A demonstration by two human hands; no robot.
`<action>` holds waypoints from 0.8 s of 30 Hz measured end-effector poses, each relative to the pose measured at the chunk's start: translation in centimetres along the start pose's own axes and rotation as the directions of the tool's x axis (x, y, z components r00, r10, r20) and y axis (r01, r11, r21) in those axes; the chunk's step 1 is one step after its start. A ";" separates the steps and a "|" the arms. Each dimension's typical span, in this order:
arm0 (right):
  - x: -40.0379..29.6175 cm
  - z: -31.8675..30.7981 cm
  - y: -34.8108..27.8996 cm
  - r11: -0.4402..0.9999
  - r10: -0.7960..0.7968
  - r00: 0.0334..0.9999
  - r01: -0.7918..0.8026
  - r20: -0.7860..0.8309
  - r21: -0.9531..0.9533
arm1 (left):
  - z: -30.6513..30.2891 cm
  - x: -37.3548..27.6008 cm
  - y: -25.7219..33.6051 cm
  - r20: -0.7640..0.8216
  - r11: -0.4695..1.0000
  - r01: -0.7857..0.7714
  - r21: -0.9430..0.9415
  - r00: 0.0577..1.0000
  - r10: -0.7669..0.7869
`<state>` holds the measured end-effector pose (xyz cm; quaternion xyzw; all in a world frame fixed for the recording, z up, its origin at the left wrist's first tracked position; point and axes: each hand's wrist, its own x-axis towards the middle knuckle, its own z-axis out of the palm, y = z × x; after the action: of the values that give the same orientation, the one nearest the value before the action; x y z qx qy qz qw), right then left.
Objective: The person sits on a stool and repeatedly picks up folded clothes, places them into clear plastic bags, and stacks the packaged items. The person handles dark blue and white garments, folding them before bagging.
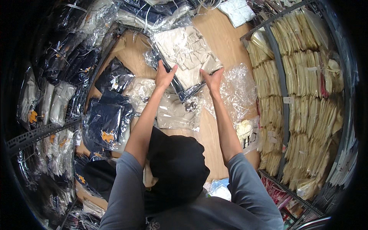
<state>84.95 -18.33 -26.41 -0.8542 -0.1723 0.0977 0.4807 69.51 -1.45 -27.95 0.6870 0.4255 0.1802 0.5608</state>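
My left hand (166, 74) and my right hand (212, 79) grip opposite sides of a small stack of folded garments in clear plastic bags. On top lies a cream garment (184, 51) with gathered, ruffled fabric; dark navy edges (184, 96) show beneath it. Both thumbs rest on the upper side, and the fingers under the stack are hidden. Just below the stack, a bagged beige garment (175, 112) lies on the wood-look floor (214, 138). Left of my left forearm sit bagged navy garments (105, 120), one with an orange tag (108, 136).
On the right, a metal rack (277, 57) holds tight rows of yellowish bagged packets (304, 74). Another rack (43, 136) at left carries bagged navy and white clothes. Crumpled clear plastic (237, 92) lies beside my right forearm. Bagged bundles (155, 14) are piled at the far end.
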 end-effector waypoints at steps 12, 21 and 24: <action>-1.8 -0.7 -0.8 0.990 -0.078 0.952 0.041 -0.295 -0.132 | -2.9 -3.6 1.8 -0.177 0.998 0.049 -0.050 0.983 -0.057; -5.7 -1.6 -14.7 0.903 -0.378 0.925 0.360 0.034 0.234 | -20.7 -15.5 4.0 -0.221 0.946 -0.098 -0.308 0.975 0.030; -10.5 -0.6 -23.6 0.843 -0.484 0.802 0.320 0.349 0.433 | -28.2 -22.9 4.3 -0.360 0.927 -0.173 -0.334 0.932 0.044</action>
<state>70.68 -11.57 -5.88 -0.6506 -0.4375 0.2136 0.5828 37.58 -2.13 -10.08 0.5531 0.4378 0.4041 0.5823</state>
